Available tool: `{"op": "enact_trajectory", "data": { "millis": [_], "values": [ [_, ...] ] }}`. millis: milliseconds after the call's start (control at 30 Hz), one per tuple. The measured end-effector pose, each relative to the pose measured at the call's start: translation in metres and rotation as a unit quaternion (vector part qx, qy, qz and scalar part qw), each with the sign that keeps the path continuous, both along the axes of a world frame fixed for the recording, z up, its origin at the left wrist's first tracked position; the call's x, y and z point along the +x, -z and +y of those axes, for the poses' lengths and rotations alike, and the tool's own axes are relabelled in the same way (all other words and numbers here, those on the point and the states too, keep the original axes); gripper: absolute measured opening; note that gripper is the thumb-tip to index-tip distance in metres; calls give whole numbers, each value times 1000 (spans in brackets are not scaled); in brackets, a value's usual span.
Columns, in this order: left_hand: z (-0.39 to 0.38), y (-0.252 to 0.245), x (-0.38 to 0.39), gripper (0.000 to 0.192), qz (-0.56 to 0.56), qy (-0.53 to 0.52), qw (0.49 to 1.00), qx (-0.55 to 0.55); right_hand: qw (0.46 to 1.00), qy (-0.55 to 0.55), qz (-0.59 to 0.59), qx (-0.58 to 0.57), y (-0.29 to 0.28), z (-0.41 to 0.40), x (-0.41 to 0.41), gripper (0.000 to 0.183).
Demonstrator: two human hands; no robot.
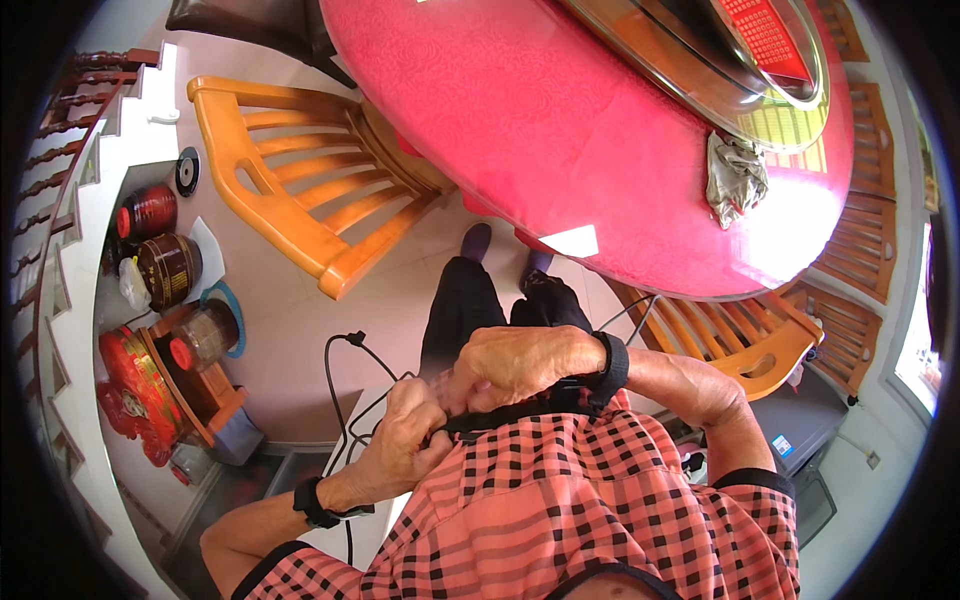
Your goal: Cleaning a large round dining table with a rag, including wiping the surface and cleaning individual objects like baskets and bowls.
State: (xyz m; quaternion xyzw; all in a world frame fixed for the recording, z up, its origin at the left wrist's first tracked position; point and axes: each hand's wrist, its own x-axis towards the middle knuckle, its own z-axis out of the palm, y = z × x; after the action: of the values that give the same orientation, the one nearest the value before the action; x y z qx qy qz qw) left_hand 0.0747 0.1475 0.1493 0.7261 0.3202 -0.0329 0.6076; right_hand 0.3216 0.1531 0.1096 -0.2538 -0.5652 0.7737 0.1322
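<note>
Both hands are together at the waist, over the front of a pink and black checked shirt. My left hand has its fingers curled at the end of a black waist strap. Just above and to its right, my right hand is bent over the strap, its fingertips close to the left hand. A blurred pinkish patch lies between the hands, and what the right fingers hold is hidden. Black bands circle the left wrist and the right wrist. A black cable loops beside the left hand.
A round table with a red cloth stands ahead, bearing a glass turntable and a crumpled grey rag. Wooden chairs stand at left and right. Jars sit beneath the staircase.
</note>
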Motion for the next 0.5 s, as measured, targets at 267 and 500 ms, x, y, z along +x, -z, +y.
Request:
{"op": "enact_trajectory", "data": {
  "millis": [267, 500],
  "values": [
    [3, -1, 3, 21, -42, 33, 995, 81, 997, 35, -10, 64, 10, -7, -10, 15],
    [13, -10, 11, 16, 27, 63, 996, 65, 998, 31, -10, -53, 16, -6, 0, 28]
  ]
}}
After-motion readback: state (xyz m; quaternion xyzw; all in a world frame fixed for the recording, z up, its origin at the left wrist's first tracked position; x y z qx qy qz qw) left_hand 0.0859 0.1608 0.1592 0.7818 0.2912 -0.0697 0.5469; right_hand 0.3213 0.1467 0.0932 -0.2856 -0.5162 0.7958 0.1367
